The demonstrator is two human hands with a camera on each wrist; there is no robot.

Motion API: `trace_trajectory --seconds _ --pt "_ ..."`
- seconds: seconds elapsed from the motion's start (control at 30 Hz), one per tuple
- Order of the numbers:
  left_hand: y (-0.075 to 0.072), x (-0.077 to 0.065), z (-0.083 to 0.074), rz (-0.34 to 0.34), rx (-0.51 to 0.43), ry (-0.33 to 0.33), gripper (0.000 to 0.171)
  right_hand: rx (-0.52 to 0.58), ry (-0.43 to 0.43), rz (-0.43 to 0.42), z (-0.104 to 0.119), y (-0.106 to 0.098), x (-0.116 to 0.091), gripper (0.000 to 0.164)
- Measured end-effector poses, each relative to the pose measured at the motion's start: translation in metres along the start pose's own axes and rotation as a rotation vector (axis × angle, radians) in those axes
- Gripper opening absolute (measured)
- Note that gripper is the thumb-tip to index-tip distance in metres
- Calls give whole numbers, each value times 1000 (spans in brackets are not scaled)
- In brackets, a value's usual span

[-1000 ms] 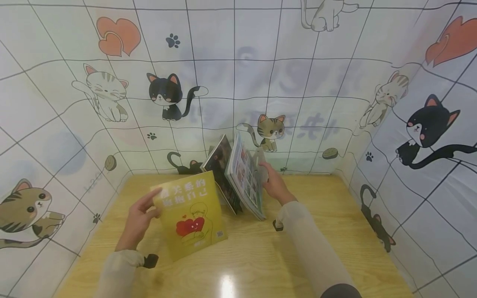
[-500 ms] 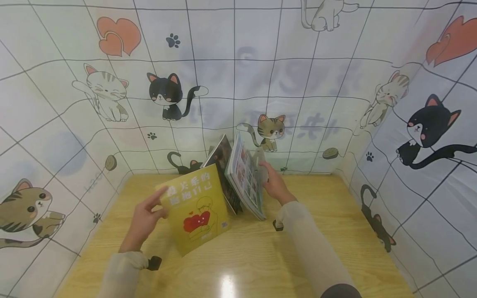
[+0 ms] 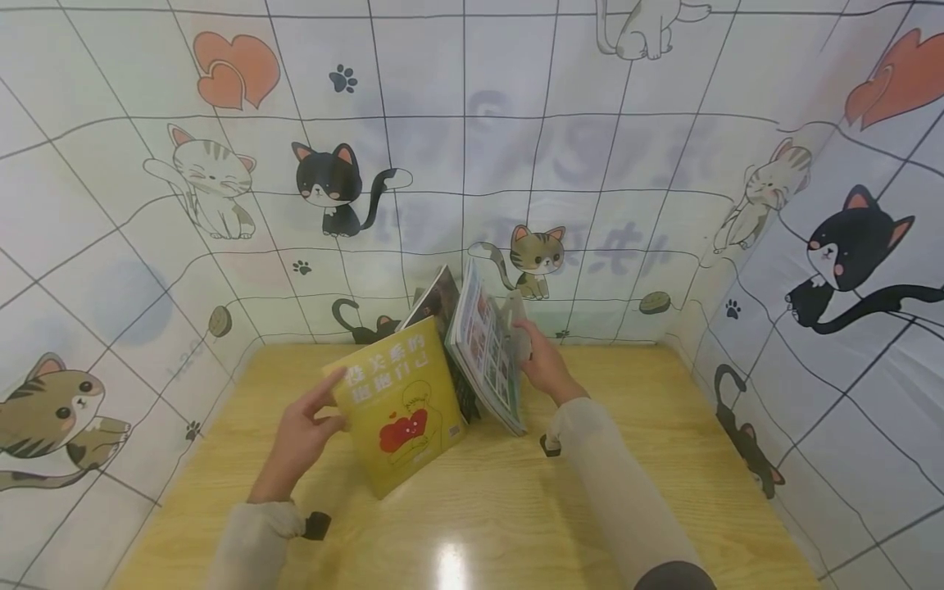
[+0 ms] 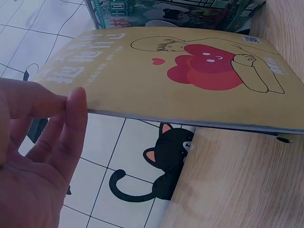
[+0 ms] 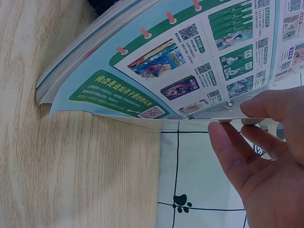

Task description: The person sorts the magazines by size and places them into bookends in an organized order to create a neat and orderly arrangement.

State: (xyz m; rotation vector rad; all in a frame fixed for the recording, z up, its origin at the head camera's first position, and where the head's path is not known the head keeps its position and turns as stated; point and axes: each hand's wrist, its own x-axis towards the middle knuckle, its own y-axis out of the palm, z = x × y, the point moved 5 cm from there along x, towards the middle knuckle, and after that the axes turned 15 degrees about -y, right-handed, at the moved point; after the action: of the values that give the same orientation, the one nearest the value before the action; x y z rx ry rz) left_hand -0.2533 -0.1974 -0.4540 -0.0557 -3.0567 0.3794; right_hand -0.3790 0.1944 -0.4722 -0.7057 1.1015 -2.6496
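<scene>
A thin yellow book [image 3: 406, 410] with a red heart drawing is held tilted above the table. My left hand [image 3: 298, 442] pinches its left edge between thumb and fingers, plainly seen in the left wrist view. Behind it, a dark-covered book [image 3: 437, 305] leans against the stand's contents. To its right stand several magazines [image 3: 483, 356], tilted, the outer one showing rows of pictures. My right hand [image 3: 547, 366] pinches a thin translucent plate [image 3: 515, 310], like a bookend, at the right side of the magazines. The yellow book covers the dark book's lower part.
A light wooden table [image 3: 590, 508] lies beneath the books. White cloth walls [image 3: 465, 164] with cat prints and grid lines rise at the back and both sides.
My left hand has moved the yellow book to the right and slightly up, nearer the dark book and over more of it. The right hand and magazines have stayed in place.
</scene>
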Motion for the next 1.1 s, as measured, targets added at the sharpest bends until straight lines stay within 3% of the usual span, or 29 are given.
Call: trace_trajectory --seconds 0.3,0.7,1.1 --pt "9 -3 -3 9 103 0 77 4 0 -2 0 -1 -1 75" --pt "20 -9 -11 -27 284 58 79 4 6 0 2 -1 -2 74" --pt "30 -6 -29 -96 335 101 78 8 22 -3 1 0 -2 73"
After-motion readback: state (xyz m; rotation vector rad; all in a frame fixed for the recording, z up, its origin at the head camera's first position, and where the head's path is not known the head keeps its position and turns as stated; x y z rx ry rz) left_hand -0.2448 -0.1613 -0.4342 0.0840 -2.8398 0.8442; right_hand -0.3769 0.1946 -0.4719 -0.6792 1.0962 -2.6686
